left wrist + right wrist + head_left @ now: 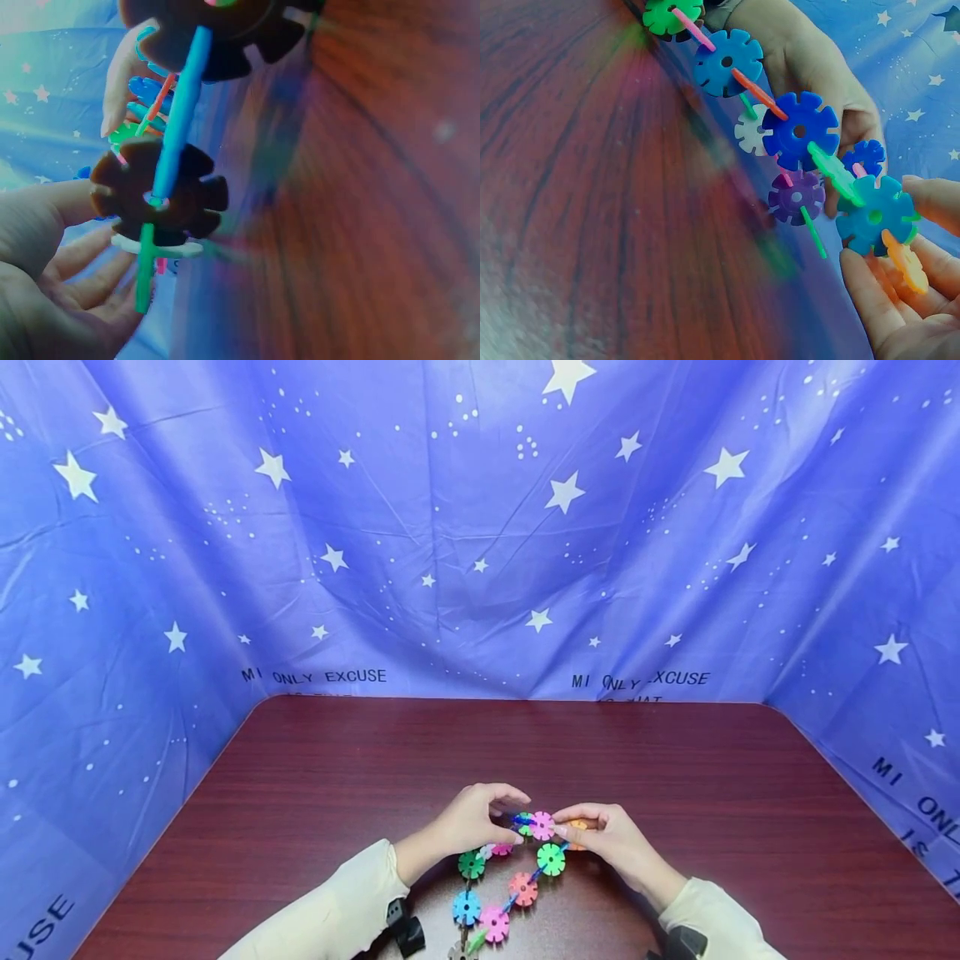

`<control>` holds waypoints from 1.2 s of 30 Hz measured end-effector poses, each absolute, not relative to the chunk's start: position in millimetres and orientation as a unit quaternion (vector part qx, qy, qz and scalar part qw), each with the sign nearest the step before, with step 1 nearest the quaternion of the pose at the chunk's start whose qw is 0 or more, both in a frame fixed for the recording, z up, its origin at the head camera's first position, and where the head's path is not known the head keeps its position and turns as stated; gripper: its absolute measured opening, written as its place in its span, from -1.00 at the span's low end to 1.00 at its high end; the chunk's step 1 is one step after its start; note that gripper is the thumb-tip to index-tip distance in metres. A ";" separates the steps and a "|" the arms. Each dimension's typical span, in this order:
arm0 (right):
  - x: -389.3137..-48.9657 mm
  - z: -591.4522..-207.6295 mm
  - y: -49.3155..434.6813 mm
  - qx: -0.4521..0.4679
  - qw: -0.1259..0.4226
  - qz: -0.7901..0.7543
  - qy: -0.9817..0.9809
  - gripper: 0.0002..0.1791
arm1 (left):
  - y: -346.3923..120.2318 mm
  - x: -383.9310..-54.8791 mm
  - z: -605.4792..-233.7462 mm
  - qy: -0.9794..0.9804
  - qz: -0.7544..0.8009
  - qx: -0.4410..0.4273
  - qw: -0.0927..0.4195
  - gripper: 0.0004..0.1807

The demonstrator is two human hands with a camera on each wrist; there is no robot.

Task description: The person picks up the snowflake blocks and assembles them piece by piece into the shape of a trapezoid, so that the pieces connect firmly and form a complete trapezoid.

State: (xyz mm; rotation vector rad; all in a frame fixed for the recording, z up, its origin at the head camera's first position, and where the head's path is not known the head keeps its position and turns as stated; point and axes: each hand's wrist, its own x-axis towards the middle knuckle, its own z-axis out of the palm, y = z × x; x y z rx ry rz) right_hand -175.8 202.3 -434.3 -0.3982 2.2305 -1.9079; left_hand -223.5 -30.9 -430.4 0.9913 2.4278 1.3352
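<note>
A chain of colourful notched plastic discs (pixel 522 889), slotted edge to edge, loops between my hands and toward the front of the table. My left hand (pixel 467 820) curls round the upper left part, with a blue-and-green piece between thumb and fingers. In the left wrist view, a dark-looking disc (pixel 159 191) sits by that thumb, partly hiding the fingers. My right hand (pixel 617 843) pinches the chain by a pink disc (pixel 542 825), and an orange disc (pixel 577 833) lies under its fingers. In the right wrist view, a teal-looking disc (pixel 874 217) shows between thumb and fingers.
A dark reddish wooden table (pixel 360 752) lies under both hands. Behind and beside it hangs a blue curtain (pixel 450 527) with white stars and lettering. The near end of the chain, with a greyish disc (pixel 462 952), runs out of the head view.
</note>
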 end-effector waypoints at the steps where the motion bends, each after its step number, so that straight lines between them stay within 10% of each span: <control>1: -175.9 -433.7 202.7 -0.137 0.088 -0.641 0.750 -0.62 | -29.9 -223.7 -431.1 0.824 0.445 0.334 0.107 -0.48; 25: -181.7 -434.0 194.7 -0.238 0.130 -0.512 0.815 -0.80 | -35.4 -243.0 -444.4 0.709 0.613 0.212 0.278 -0.52; 36: -181.1 -433.3 187.5 -0.211 0.063 -0.457 0.862 -0.81 | -31.4 -245.5 -447.4 0.709 0.639 0.184 0.236 -0.74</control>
